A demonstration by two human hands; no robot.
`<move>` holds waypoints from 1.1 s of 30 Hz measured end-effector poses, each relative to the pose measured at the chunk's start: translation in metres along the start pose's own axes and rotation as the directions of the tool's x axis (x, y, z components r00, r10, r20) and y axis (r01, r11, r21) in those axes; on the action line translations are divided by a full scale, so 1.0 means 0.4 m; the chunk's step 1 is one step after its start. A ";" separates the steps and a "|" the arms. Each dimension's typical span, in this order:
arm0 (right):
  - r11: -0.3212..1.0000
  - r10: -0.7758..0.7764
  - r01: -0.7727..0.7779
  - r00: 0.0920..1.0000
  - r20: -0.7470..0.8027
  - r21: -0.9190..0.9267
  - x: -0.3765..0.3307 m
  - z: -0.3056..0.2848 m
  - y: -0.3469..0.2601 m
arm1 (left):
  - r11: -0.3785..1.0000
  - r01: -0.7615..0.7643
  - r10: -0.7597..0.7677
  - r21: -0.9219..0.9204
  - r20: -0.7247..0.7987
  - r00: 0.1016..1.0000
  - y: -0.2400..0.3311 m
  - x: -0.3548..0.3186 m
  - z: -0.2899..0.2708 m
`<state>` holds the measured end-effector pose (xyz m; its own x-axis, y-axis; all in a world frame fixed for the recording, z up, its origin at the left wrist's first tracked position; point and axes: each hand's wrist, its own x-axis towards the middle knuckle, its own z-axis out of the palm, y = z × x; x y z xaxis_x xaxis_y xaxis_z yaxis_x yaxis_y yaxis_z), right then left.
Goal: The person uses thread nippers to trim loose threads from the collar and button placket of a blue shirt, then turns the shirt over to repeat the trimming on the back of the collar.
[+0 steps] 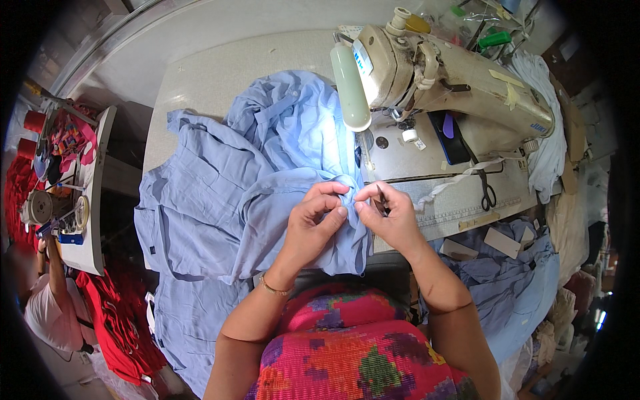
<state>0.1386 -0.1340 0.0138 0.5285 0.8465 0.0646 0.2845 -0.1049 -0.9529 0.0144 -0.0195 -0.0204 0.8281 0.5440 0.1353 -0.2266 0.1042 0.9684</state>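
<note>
A light blue garment (212,175) lies crumpled over the left half of the sewing table, and its near part hangs over the front edge. My left hand (312,225) pinches a fold of its cloth between thumb and fingers. Close beside it, my right hand (392,215) is closed on the same fold with thumb and forefinger. A small dark pointed tool (382,199), perhaps thread snips, is tucked in the right hand's fingers. Just beyond both hands stands a beige sewing machine (460,83); its pale green lamp (350,87) lights the cloth.
Black scissors (488,191), a clear ruler (467,212) and a dark phone-like object (448,143) lie right of my hands. More blue cloth (493,280) with white tags sits at lower right. At far left, a person (57,307) works beside red garments (120,320).
</note>
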 end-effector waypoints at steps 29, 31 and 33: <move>0.756 -0.244 0.211 0.969 0.033 -0.620 -0.023 -0.022 -0.023 | 0.999 0.001 0.000 -0.037 0.012 1.000 0.000 0.001 -0.001; 0.755 -0.248 0.208 0.969 0.023 -0.622 -0.024 -0.019 -0.026 | 0.999 -0.001 0.001 -0.042 0.009 1.000 -0.004 0.000 -0.001; 0.752 -0.258 0.208 0.966 0.012 -0.625 -0.024 -0.016 -0.027 | 0.999 0.006 -0.006 -0.044 0.009 1.000 -0.002 0.000 -0.002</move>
<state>0.1357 -0.1444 0.0254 0.4278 0.8510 0.3045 0.8242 -0.2289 -0.5180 0.0142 -0.0189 -0.0215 0.8339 0.5360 0.1315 -0.2439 0.1443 0.9590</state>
